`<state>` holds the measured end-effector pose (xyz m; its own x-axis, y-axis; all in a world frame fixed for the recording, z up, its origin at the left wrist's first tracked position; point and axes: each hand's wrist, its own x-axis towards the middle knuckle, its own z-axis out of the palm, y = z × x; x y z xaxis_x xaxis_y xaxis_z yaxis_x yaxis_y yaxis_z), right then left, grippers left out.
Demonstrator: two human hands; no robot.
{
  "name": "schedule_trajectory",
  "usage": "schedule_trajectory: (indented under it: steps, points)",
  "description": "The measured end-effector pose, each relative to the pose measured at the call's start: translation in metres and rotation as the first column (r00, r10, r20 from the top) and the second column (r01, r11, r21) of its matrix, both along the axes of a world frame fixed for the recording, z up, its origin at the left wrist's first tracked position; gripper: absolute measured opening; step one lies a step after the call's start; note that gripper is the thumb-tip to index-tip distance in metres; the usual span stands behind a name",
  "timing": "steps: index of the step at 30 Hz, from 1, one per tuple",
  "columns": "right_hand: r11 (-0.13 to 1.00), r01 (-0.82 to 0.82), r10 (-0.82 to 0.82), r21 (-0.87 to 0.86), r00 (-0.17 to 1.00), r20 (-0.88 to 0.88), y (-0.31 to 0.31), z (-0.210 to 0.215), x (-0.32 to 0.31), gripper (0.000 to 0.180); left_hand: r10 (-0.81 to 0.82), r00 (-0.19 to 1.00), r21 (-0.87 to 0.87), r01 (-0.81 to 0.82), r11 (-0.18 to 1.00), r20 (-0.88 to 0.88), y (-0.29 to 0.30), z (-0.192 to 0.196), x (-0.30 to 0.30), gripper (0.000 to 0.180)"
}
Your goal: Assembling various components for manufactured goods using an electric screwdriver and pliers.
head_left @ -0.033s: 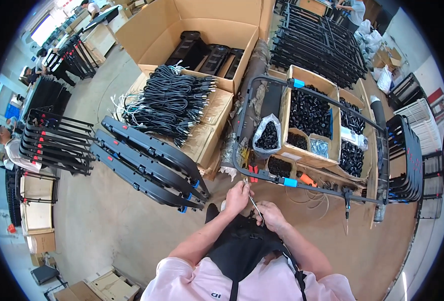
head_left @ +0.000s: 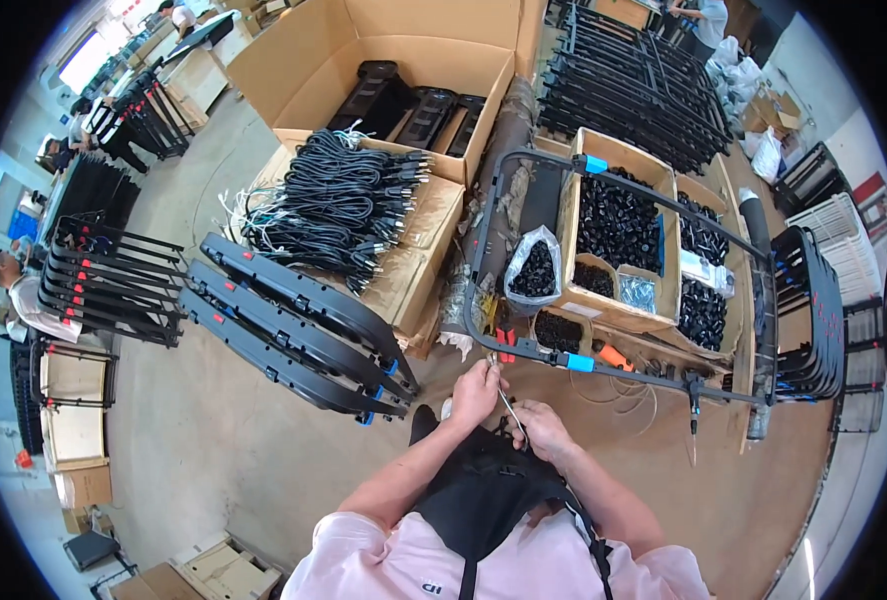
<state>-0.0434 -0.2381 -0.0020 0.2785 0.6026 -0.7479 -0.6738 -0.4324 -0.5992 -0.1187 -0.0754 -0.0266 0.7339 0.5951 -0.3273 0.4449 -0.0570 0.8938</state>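
Observation:
In front of my dark apron (head_left: 483,490), a thin silver metal rod (head_left: 507,406) runs slantwise between my hands. My left hand (head_left: 476,393) is closed around its upper end, just short of a black tubular frame (head_left: 653,379) with blue sleeves. My right hand (head_left: 543,430) is closed at the rod's lower end, close to the apron; small dark bits show beside its fingers. Both ends of the rod are mostly covered, so its exact kind does not show. Two red pieces (head_left: 505,345) sit at the frame's near left corner, just beyond my left hand.
Beyond the frame are cartons of black plastic parts (head_left: 618,225) and a bag of black parts (head_left: 534,270). To the left, bundled black cables (head_left: 338,200) lie on a carton, near upright dark curved panels (head_left: 293,320). Frames (head_left: 643,85) are stacked behind. Other people work far left.

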Motion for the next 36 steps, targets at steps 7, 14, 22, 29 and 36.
schedule_trajectory:
  steps: [7, 14, 22, 29, 36]
  points:
    - [0.999, 0.023, -0.022, -0.025, 0.998, 0.054, -0.004, 0.001, 0.000, 0.018, -0.086, 0.995, -0.030, 0.087, 0.996, 0.044, 0.002, 0.007, 0.012, 0.025]
    - [1.000, 0.031, -0.031, -0.001, 0.998, 0.062, -0.002, 0.003, -0.002, 0.018, -0.248, 0.968, -0.026, 0.247, 0.969, -0.037, 0.024, 0.007, 0.014, 0.028]
    - [0.997, 0.070, -0.070, 0.043, 0.998, -0.008, 0.004, 0.005, 0.001, 0.018, -0.028, 1.000, -0.656, 0.019, 0.754, -0.003, 0.036, -0.008, 0.014, 0.027]
    - [0.987, 0.135, -0.128, 0.083, 0.989, -0.076, 0.000, 0.007, 0.008, 0.022, 0.078, 0.997, -0.689, -0.046, 0.723, 0.016, 0.032, -0.009, 0.019, 0.025]
    - [0.986, 0.153, -0.148, 0.066, 0.986, -0.082, 0.000, 0.010, 0.007, 0.017, 0.300, 0.954, -0.701, -0.206, 0.683, 0.012, 0.003, -0.003, 0.018, 0.023]
